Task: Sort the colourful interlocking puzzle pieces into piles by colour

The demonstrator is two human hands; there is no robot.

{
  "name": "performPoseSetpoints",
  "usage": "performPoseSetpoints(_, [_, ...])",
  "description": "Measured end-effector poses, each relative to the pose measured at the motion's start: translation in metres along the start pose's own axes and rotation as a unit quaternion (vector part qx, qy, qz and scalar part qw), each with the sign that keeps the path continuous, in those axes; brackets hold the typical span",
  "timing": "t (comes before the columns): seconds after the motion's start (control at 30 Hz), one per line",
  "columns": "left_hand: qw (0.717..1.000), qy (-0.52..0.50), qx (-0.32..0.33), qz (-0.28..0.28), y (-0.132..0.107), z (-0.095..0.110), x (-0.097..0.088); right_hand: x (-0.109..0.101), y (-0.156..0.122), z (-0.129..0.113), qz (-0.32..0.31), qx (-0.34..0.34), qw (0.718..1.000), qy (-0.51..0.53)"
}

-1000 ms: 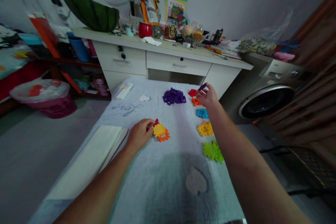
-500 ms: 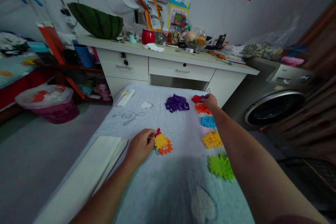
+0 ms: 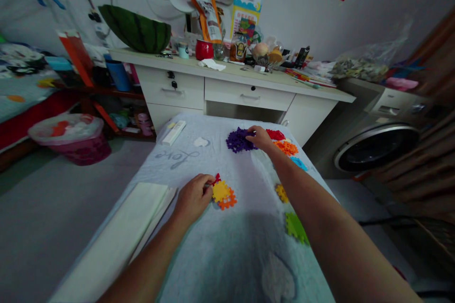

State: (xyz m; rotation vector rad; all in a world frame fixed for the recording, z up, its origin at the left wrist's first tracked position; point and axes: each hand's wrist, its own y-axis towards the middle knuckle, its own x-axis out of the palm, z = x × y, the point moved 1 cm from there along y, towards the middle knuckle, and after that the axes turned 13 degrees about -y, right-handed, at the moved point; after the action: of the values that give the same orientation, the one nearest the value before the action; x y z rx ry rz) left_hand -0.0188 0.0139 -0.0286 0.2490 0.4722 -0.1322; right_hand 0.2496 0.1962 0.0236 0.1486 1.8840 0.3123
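My left hand (image 3: pixel 194 195) is closed at the left side of a small cluster of plastic interlocking blocks: a red piece (image 3: pixel 217 179), a yellow piece (image 3: pixel 221 191) and an orange piece (image 3: pixel 228 200). Its thumb and finger pinch the edge by the red piece. Over the far part of the cloth, my right hand (image 3: pixel 260 137) has its fingertips down in a pile of purple interlocking blocks (image 3: pixel 240 140), pinching at the pile's right side. The hand covers part of that pile, and my right forearm hides parts of the blocks beside it.
Red (image 3: pixel 275 135), orange (image 3: pixel 286 147), blue (image 3: pixel 299 163), yellow (image 3: pixel 282 193) and green blocks (image 3: pixel 295 227) lie in a row down the right side. A white box (image 3: pixel 174 133) and folded white sheet (image 3: pixel 117 232) lie left. Behind stands a white desk (image 3: pixel 249 92).
My right hand has moved left from the red blocks to the purple pile, uncovering more of the red and orange blocks. My left hand stays at its cluster.
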Motion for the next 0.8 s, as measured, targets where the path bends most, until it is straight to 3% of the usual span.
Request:
performPoseSetpoints(0.2, [1.0, 0.001, 0.009, 0.002, 0.0, 0.001, -0.001, 0.004, -0.005, -0.017, 0.045, 0.032, 0.998, -0.031])
performPoseSetpoints(0.37, [1.0, -0.001, 0.022, 0.009, -0.001, 0.0, -0.001, -0.011, -0.038, -0.03, 0.082, 0.016, 0.996, 0.01])
performPoseSetpoints(0.43, [1.0, 0.0, 0.027, 0.012, -0.001, 0.001, -0.001, -0.017, -0.062, -0.043, 0.034, -0.013, 0.999, 0.025])
performPoseSetpoints(0.5, [1.0, 0.004, 0.025, 0.012, -0.001, 0.003, -0.001, -0.022, -0.091, -0.058, -0.061, -0.07, 0.995, 0.038])
performPoseSetpoints(0.57, [1.0, 0.008, 0.026, 0.01, -0.001, 0.005, -0.001, -0.024, -0.122, -0.074, -0.166, -0.134, 0.976, 0.044])
performPoseSetpoints(0.63, [0.999, 0.013, 0.031, 0.007, -0.001, 0.006, -0.002, -0.025, -0.151, -0.088, -0.223, -0.182, 0.957, 0.033])
performPoseSetpoints(0.8, [0.999, 0.018, 0.044, 0.01, -0.001, 0.007, -0.003, -0.02, -0.195, -0.111, -0.191, -0.203, 0.96, -0.014])
